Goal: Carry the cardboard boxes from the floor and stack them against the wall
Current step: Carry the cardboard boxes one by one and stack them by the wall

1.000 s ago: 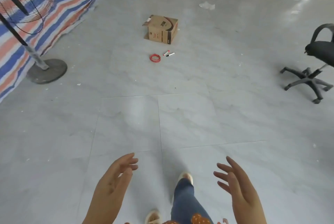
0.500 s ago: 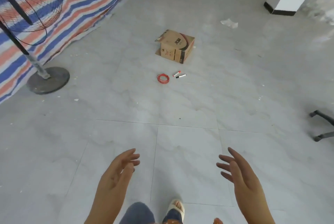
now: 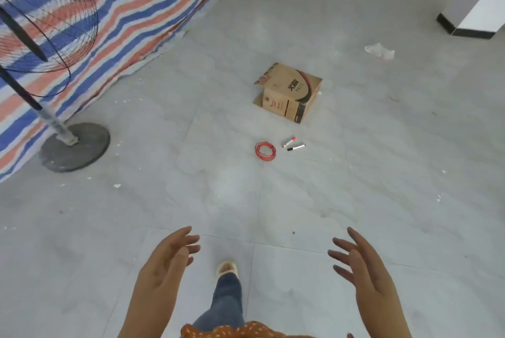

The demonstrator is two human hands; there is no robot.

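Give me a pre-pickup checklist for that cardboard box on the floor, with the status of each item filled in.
1. Both hands free: left hand and right hand are held out with fingers spread, holding nothing. Ok.
2. Cardboard box within reach: it sits on the floor well ahead of the hands. Not ok.
3. Path clear: a red cord coil and two markers lie on the floor between the person and the box. Not ok.
4. Box closed for a firm grip: one flap sticks up at its left edge. Not ok.
5. Box weight or contents: cannot tell.
6. Fan stand: off to the left, away from the route. Ok.
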